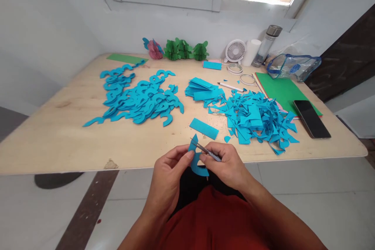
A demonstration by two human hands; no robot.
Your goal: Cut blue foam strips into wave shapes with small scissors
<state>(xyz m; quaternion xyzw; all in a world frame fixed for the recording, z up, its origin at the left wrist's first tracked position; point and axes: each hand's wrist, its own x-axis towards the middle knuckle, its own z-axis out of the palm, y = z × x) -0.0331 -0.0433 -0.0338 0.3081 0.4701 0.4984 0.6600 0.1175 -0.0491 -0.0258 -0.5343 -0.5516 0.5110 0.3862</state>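
My left hand (173, 170) pinches a curved piece of blue paper (198, 168) between thumb and fingers at the table's front edge. In my right hand (227, 164) is a small pair of scissors (211, 153), its blades reaching left across the upper end of the paper. Most of the scissors' handle is hidden by my fingers. Just beyond my hands lies a flat blue paper rectangle (204, 128). A heap of wavy blue cut-outs (140, 99) spreads over the left of the table, and a pile of blue scraps (258, 117) over the right.
Blue paper rectangles (204, 89) are stacked mid-table, near a white pencil (231, 86). A phone (311, 118) lies at right by green sheets (288, 90). Along the back stand green paper ornaments (184, 49), a small fan (235, 50) and a bottle (266, 46).
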